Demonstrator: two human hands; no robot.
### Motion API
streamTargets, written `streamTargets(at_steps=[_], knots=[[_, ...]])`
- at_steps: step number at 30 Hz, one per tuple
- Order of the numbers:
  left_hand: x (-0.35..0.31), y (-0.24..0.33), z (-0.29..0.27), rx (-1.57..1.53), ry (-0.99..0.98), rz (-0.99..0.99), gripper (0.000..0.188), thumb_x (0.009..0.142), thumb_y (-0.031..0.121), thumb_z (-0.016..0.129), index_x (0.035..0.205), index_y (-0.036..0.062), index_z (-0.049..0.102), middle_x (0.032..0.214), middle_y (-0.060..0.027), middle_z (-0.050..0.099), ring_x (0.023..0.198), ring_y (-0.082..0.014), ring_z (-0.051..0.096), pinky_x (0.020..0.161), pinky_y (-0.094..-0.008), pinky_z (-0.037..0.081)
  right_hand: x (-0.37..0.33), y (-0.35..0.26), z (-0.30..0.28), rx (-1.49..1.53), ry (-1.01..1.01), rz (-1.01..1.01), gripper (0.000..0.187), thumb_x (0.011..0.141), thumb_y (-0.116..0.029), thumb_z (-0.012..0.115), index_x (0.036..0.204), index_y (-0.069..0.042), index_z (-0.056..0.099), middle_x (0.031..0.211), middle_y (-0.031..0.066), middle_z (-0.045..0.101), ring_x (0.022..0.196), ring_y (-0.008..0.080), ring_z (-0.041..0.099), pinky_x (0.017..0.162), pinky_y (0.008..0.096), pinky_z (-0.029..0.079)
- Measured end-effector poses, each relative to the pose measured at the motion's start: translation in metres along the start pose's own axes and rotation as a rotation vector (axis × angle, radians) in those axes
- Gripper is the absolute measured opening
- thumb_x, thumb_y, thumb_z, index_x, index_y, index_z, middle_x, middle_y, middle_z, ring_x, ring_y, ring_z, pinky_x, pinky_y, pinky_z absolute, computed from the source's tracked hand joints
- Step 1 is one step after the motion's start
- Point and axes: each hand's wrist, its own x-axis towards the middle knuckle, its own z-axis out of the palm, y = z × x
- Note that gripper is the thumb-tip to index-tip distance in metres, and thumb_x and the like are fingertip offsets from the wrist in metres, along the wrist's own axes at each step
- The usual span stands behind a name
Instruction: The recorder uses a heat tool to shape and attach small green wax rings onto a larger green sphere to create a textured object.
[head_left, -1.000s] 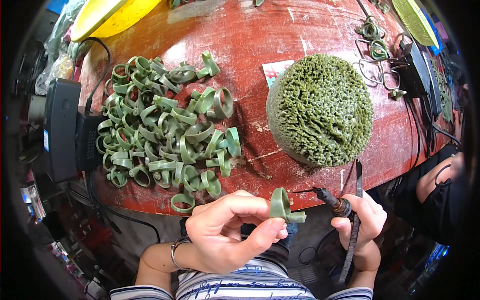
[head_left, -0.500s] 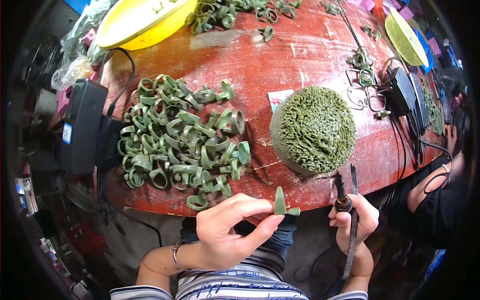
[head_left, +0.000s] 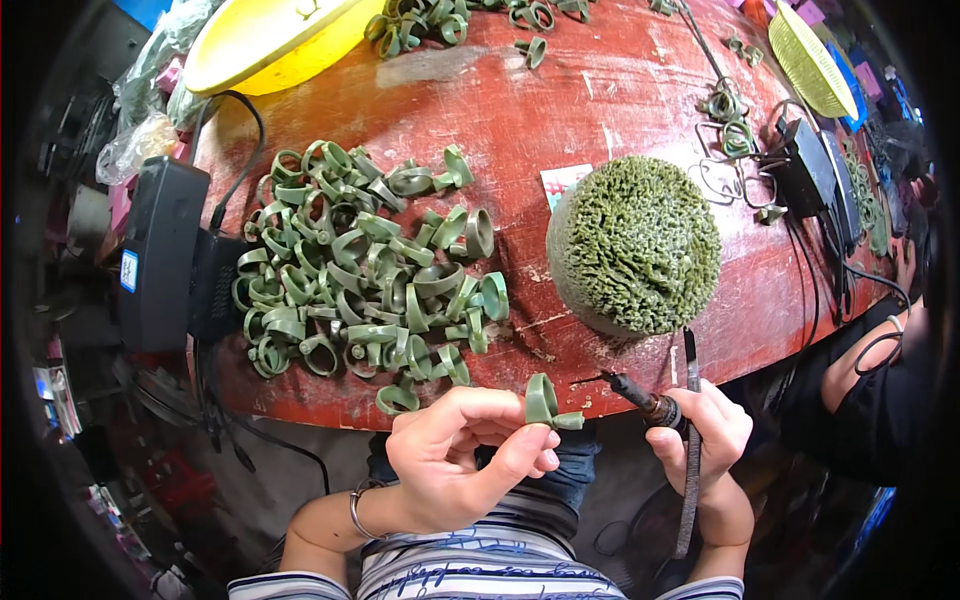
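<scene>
Near the table's front edge my left hand (head_left: 455,455) pinches a green wax ring (head_left: 541,400) between thumb and forefinger, with its short stem pointing right. My right hand (head_left: 705,435) is closed round a dark pen-like hot tool (head_left: 640,395), its thin tip pointing left toward the ring but apart from it. A long, narrow dark flat strip (head_left: 688,480), perhaps a blade or file, is also in my right hand, running up and down. Beyond the tool stands a thick round green block (head_left: 640,245) with a rough, pitted top. Many similar green rings (head_left: 370,270) lie heaped at left.
A black power box (head_left: 165,255) with cables stands at the left edge. Further off are a yellow basin (head_left: 270,60), more green rings (head_left: 430,20) and a pale green basket (head_left: 810,65). Black adapters (head_left: 805,165) and wires lie at right, near another person's arm (head_left: 865,360).
The tool in my right hand has swung from pointing up to pointing left, closer to the ring. My left fingers have turned the ring, so its loop now shows.
</scene>
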Motion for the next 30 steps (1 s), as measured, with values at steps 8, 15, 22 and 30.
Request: streamTargets(at_steps=[8, 15, 22, 30], knots=[[0.005, 0.002, -0.007, 0.152, -0.163, 0.037, 0.015, 0.087, 0.001, 0.047, 0.098, -0.0067, 0.039, 0.079, -0.0216, 0.059, 0.067, -0.0224, 0.063, 0.058, -0.0344, 0.056, 0.008, -0.005, -0.004, -0.018, -0.117, 0.030, 0.045, 0.062, -0.034, 0.077, 0.085, 0.001, 0.061, 0.060, 0.0075, 0.050, 0.045, 0.0194, 0.052, 0.040, 0.0273, 0.040], [0.007, 0.009, -0.008, 0.212, -0.197, -0.033, 0.014, 0.086, -0.001, 0.047, 0.096, -0.0075, 0.039, 0.074, -0.0220, 0.058, 0.066, -0.0231, 0.063, 0.058, -0.0353, 0.056, 0.008, -0.007, -0.006, -0.035, -0.156, 0.062, 0.049, 0.060, -0.037, 0.077, 0.085, 0.002, 0.061, 0.063, 0.0096, 0.054, 0.047, 0.0210, 0.054, 0.042, 0.0277, 0.042], [0.006, 0.005, -0.010, 0.202, -0.184, 0.002, 0.014, 0.086, -0.001, 0.048, 0.095, -0.0076, 0.040, 0.072, -0.0210, 0.058, 0.064, -0.0232, 0.062, 0.058, -0.0350, 0.055, 0.010, -0.008, -0.006, -0.081, -0.160, 0.067, 0.050, 0.059, -0.040, 0.077, 0.082, 0.000, 0.060, 0.063, 0.0093, 0.054, 0.046, 0.0216, 0.055, 0.042, 0.0284, 0.042], [0.006, 0.001, -0.008, 0.184, -0.173, 0.045, 0.013, 0.086, -0.001, 0.048, 0.095, -0.0076, 0.040, 0.071, -0.0202, 0.058, 0.063, -0.0227, 0.062, 0.057, -0.0344, 0.055, 0.011, -0.008, -0.005, -0.084, -0.160, 0.066, 0.050, 0.058, -0.041, 0.077, 0.081, 0.000, 0.060, 0.063, 0.0095, 0.054, 0.047, 0.0220, 0.055, 0.042, 0.0291, 0.043]])
